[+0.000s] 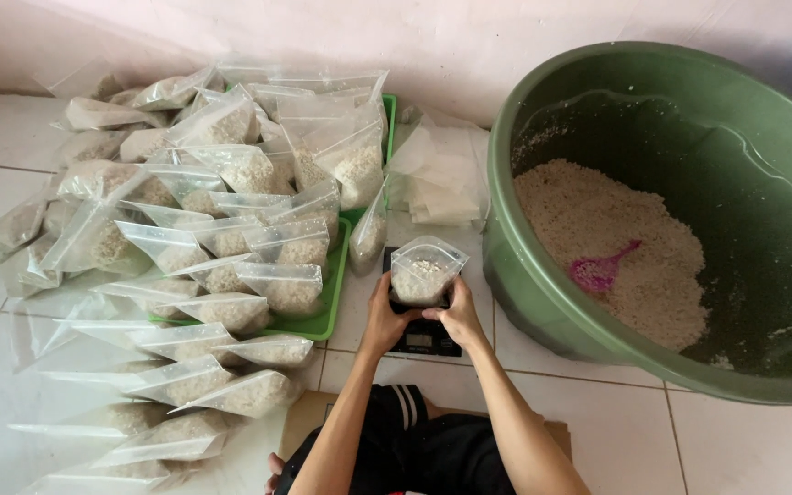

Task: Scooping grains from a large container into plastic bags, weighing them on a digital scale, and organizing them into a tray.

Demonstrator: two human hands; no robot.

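A clear plastic bag partly filled with white grain stands upright on a small black digital scale. My left hand grips the bag's left side and my right hand grips its right side. The bag's mouth is open at the top. Both forearms reach up from the bottom of the view over my dark trousers.
A large green basin at the right holds white grain and a pink scoop. A green tray and the tiled floor at the left carry several filled clear bags. A stack of unfilled bags lies behind the scale, near the pale wall.
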